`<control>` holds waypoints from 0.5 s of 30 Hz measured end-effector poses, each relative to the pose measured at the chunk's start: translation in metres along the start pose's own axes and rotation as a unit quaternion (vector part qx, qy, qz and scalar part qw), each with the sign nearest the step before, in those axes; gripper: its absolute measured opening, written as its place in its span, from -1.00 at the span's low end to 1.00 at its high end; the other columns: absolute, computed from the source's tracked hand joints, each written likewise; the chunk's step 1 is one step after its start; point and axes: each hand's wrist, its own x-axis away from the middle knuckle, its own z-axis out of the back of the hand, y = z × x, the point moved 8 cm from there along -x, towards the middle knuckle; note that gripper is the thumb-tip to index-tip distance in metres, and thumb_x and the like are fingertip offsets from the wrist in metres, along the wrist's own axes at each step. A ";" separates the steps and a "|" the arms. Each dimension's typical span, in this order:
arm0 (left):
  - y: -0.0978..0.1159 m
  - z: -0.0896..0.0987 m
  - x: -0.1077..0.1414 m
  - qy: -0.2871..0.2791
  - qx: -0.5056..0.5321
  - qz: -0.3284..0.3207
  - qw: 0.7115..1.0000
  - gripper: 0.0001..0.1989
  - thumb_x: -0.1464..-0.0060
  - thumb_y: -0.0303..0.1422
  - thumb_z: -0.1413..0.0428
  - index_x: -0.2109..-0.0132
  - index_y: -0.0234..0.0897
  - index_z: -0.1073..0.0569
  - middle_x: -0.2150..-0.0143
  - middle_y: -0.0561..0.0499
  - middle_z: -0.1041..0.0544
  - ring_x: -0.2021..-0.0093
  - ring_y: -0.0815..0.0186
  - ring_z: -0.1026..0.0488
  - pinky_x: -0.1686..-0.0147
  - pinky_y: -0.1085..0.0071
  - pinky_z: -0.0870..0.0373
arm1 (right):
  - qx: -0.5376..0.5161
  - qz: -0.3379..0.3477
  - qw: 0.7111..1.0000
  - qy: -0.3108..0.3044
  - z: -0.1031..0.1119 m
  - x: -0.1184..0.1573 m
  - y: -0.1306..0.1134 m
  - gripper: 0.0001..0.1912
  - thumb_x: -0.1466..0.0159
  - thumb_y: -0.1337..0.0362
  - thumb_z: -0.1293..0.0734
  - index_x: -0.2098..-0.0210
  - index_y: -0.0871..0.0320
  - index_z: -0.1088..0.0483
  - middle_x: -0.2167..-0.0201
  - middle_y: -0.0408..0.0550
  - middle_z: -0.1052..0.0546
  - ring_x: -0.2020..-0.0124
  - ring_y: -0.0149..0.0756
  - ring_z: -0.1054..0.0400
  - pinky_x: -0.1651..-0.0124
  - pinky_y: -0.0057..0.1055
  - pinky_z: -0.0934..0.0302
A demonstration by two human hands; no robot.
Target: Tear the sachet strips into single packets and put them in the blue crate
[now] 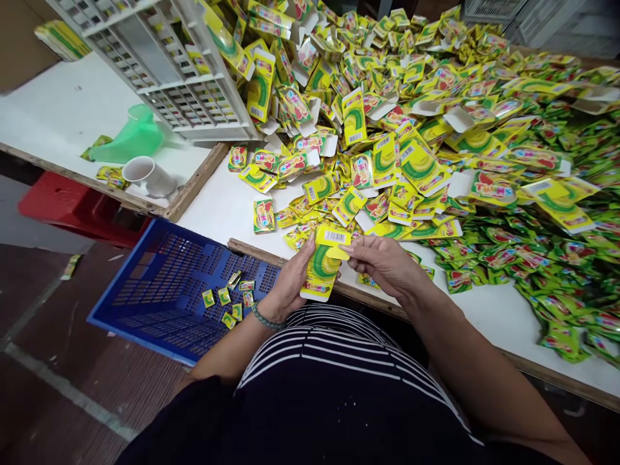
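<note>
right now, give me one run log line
left hand grips yellow-green cardboard carton | right hand pinches its yellow end flap | blue plastic crate holds small yellow-green cartons

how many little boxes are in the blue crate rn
7 little boxes visible in the blue crate: two side by side at the left, three at the upper right, two at the lower right of the cluster. More may be hidden beneath these or behind the arm.
</note>
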 end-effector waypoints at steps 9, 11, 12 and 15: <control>-0.002 -0.007 0.004 -0.026 0.013 0.087 0.996 -0.51 -0.34 -0.15 0.16 -0.05 -0.46 -0.46 0.37 -0.18 -0.61 0.38 0.21 -0.59 0.28 0.29 -0.57 | 0.074 0.024 0.997 0.009 0.012 -0.003 -0.018 -0.58 0.21 0.06 -0.59 0.63 0.13 -0.34 0.73 -0.21 -0.43 0.68 -0.52 -0.22 0.61 -0.54 -0.11; 0.001 -0.007 0.005 -0.018 -0.003 0.070 0.997 -0.53 -0.32 -0.15 0.11 -0.08 -0.44 -0.45 0.36 -0.16 -0.62 0.39 0.22 -0.59 0.30 0.30 -0.57 | 0.087 0.026 0.996 0.012 0.012 -0.002 -0.020 -0.59 0.20 0.06 -0.59 0.63 0.13 -0.34 0.73 -0.20 -0.43 0.68 -0.50 -0.24 0.61 -0.54 -0.14; 0.002 -0.007 0.005 -0.013 -0.011 0.058 0.998 -0.54 -0.31 -0.14 0.08 -0.08 -0.43 -0.45 0.35 -0.16 -0.62 0.39 0.22 -0.59 0.31 0.31 -0.56 | 0.093 0.027 0.995 0.013 0.012 -0.002 -0.021 -0.59 0.19 0.06 -0.58 0.62 0.13 -0.34 0.73 -0.19 -0.44 0.68 -0.49 -0.26 0.60 -0.54 -0.16; 0.008 -0.010 0.006 0.001 -0.035 0.009 0.999 -0.51 -0.24 -0.09 -0.03 -0.10 -0.41 -0.44 0.32 -0.15 -0.62 0.36 0.22 -0.59 0.31 0.34 -0.55 | 0.106 0.031 0.994 0.026 0.013 0.001 -0.022 -0.60 0.16 0.05 -0.57 0.61 0.13 -0.34 0.71 -0.17 -0.47 0.68 -0.47 -0.28 0.59 -0.51 -0.20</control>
